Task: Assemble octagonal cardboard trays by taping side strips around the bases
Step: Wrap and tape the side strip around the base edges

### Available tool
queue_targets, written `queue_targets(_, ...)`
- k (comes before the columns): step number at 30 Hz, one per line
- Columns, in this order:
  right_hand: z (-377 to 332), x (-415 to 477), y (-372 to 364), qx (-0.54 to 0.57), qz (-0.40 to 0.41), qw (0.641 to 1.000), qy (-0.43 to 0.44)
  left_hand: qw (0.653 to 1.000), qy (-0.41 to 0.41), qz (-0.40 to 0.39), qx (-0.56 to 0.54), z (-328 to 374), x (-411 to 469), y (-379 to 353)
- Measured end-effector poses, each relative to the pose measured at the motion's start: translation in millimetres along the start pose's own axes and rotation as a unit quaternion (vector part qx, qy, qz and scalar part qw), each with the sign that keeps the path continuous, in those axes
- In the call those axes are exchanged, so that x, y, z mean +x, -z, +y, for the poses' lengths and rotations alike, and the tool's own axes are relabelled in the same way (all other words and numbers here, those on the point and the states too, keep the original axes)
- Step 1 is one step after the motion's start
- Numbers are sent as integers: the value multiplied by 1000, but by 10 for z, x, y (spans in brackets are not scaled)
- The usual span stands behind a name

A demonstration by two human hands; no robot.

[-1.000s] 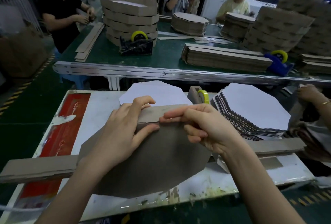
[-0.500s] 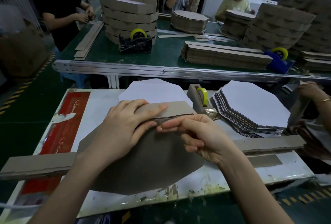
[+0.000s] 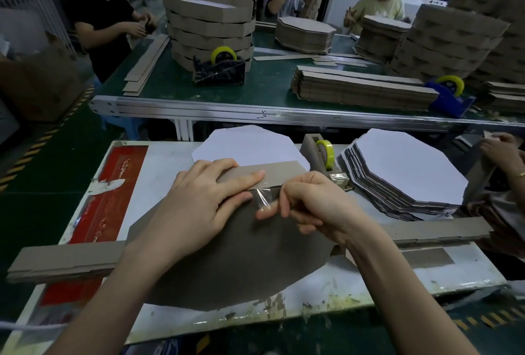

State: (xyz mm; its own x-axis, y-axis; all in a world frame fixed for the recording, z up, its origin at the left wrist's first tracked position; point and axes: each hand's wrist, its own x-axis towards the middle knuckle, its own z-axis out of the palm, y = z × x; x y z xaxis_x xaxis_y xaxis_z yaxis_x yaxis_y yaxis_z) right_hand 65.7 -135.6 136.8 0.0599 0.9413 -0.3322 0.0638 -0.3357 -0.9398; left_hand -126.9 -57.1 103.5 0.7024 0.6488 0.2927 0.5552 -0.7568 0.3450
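Worktop (image 3: 159, 173) bore the base (image 3: 227, 255), strip (image 3: 272, 173) crosswise on its far edge under the flat-fingered left grip (image 3: 199, 201); right grip (image 3: 315, 204) pinched tape (image 3: 262, 198) just beside.

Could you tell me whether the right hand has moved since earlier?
Yes, slightly: against the tape dispenser, the right hand, pinching tape, has drawn toward the person, from the side strip onto the base.

White bench (image 3: 159, 181) near; green-topped bench (image 3: 176, 82) behind, aluminium rail along its edge. Dark green floor (image 3: 68, 167), yellow-black hazard stripes (image 3: 32, 151). Dim light.
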Motion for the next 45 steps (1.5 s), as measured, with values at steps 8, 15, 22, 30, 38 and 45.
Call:
queue_targets(8,-78,25,189,-55,134,979,140,1000,-2,-8,-2,-21,10,16)
queue_targets(15,-153,343,378,-279,166,933,153,1000,-3,-5,-9,-39,-12,2)
queue_targets(22,-84,405,383,-236,102,961,103,1000,1,1,-5,-12,-31,1)
queue_targets(30,-81,425,368,-229,84,965,102,999,15,4,-49,-17,-21,-4)
queue_targets(38,-82,380,385,-239,79,963,96,992,43,32,-115,105,43,33)
queue_targets(45,-45,385,390,-222,85,965,109,995,52,56,-64,201,147,-8)
